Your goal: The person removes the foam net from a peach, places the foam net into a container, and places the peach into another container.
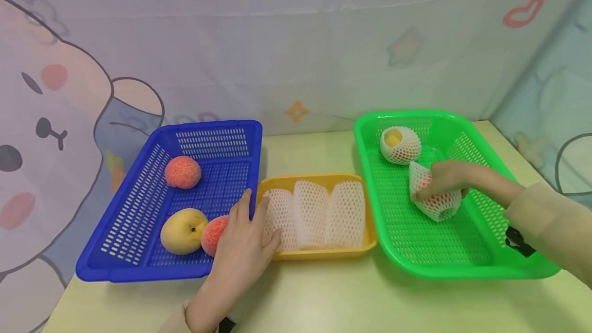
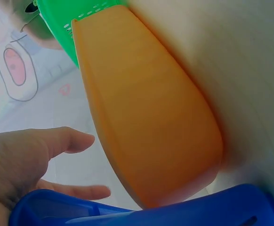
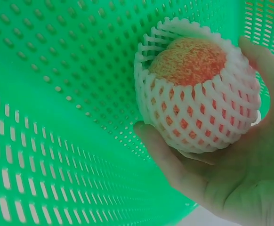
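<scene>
My right hand (image 1: 449, 178) grips a red peach (image 3: 193, 61) wrapped in a white foam net (image 3: 203, 110), inside the green basket (image 1: 462, 269). In the right wrist view, thumb and fingers curl round the net, and the peach's top shows through its open end. My left hand (image 1: 244, 243) hovers with relaxed, spread fingers over the rim between the blue basket (image 1: 139, 274) and the yellow tray (image 1: 319, 255), holding nothing. Several white foam nets (image 1: 311, 215) lie side by side in that tray. Partly hidden behind the left hand is a red peach (image 1: 214, 235).
A yellow peach (image 1: 184, 231) and another red peach (image 1: 183, 172) lie in the blue basket. At the back of the green basket sits a netted fruit (image 1: 400, 146) with a yellow top. A printed cloth (image 1: 305, 55) hangs behind the pale table (image 1: 314, 297).
</scene>
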Motion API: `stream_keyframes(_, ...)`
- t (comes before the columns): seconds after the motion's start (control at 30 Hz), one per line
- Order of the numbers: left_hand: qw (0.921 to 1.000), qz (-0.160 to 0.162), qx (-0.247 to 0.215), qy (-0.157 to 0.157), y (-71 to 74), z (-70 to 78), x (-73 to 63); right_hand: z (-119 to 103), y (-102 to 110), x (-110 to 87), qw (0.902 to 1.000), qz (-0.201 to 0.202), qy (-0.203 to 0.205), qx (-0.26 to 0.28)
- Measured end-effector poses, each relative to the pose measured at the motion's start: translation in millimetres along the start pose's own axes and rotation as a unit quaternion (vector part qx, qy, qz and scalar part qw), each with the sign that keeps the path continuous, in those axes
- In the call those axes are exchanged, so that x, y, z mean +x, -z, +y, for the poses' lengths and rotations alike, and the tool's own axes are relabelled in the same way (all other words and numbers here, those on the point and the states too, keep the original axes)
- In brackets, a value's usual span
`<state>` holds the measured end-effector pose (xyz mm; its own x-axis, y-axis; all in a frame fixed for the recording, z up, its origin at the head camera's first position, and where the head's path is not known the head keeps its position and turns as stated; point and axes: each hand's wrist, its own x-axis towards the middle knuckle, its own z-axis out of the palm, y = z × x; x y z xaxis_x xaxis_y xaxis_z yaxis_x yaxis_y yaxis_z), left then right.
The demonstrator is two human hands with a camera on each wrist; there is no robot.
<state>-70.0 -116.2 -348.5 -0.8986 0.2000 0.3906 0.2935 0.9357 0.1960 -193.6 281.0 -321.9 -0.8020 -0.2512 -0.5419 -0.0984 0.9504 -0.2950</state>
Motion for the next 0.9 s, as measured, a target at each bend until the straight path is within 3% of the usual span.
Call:
stream_keyframes(0.23,0.9991,-0.023,-0.001,0.036,2.0,-0.8,0.3,-2,-2,3.8,0.9995,0.026,0.019,0.001)
stream_keyframes(0.43,0.9983,-0.038,0.004,0.045,4.7,-1.4,1.4,-10,4,-2.1,0.9947,0.089,0.052,0.002)
stream_keyframes(0.73,0.9990,-0.018,0.029,0.029,13.0,2.4,8.5,-46,19,-45.3,0.9688,0.215,0.118,0.036)
stream_keyframes(0.9,0.9986,0.011,0.051,0.003,18.0,7.9,10.9,-69,18,-74.9,0.9531,0.265,0.138,0.051)
